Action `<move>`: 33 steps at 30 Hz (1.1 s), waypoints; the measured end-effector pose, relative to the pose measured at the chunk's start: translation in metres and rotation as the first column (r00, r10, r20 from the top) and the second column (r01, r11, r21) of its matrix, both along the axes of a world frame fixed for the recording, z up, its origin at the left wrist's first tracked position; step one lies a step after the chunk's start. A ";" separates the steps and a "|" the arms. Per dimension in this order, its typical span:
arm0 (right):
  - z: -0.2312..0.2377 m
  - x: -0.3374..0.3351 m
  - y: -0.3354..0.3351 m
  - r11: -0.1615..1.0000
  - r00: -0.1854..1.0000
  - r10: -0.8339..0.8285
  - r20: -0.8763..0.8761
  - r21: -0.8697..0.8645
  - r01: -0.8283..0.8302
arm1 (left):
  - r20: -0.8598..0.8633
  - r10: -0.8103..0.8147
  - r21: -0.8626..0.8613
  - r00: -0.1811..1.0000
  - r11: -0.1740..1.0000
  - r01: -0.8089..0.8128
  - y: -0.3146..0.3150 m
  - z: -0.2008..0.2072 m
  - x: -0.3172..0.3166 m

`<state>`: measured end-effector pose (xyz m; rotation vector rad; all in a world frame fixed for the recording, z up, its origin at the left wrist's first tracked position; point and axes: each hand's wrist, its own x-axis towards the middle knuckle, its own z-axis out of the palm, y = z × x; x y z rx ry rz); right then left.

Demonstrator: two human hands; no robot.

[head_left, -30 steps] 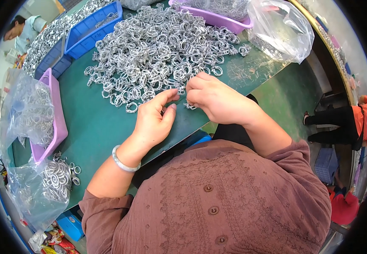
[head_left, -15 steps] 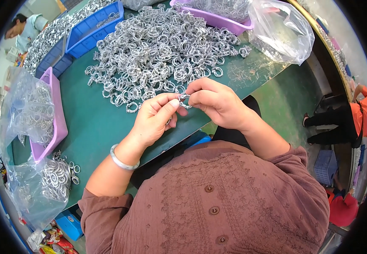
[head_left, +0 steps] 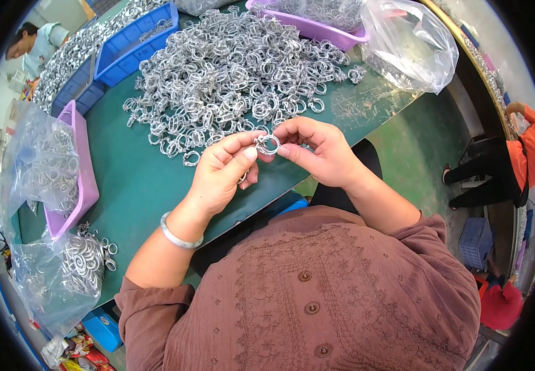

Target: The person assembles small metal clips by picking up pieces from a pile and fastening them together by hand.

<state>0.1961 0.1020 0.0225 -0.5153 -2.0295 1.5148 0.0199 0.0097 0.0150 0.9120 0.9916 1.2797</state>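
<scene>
Between my two hands is a silvery metal ring clamp (head_left: 268,144), its round opening visible. My left hand (head_left: 218,173) pinches its left side between thumb and forefinger. Part of another metal ring (head_left: 242,177) shows by the curled lower fingers of that hand. My right hand (head_left: 323,151) is closed at the clamp's right edge, thumb and forefinger on either side of it. Just beyond my hands, a large heap of similar ring clamps (head_left: 230,74) lies on the green table (head_left: 156,191).
Blue bins (head_left: 116,68) stand at the far left. A pink basket (head_left: 88,179) and a plastic bag of rings (head_left: 82,263) are at left. A purple basket (head_left: 317,31) and clear bag (head_left: 409,49) sit at far right. Other people are at both sides.
The ring clamp has turned so its round opening faces up into view. My right fingers have shifted from above it to its right edge, the thumb now lower.
</scene>
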 end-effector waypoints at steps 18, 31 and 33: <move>0.002 -0.002 -0.001 0.945 0.995 0.018 -0.103 -0.322 -0.050 | 0.011 0.014 -0.014 1.000 1.000 -0.014 0.000 0.001 0.000; -0.006 -0.003 -0.003 0.919 0.993 -0.025 -0.112 -0.394 -0.021 | 0.041 0.044 -0.048 0.998 0.998 -0.042 0.000 0.005 0.002; -0.008 -0.002 -0.004 0.961 0.995 -0.058 -0.085 -0.275 0.032 | 0.042 0.042 -0.069 0.998 0.997 -0.039 0.000 0.004 0.001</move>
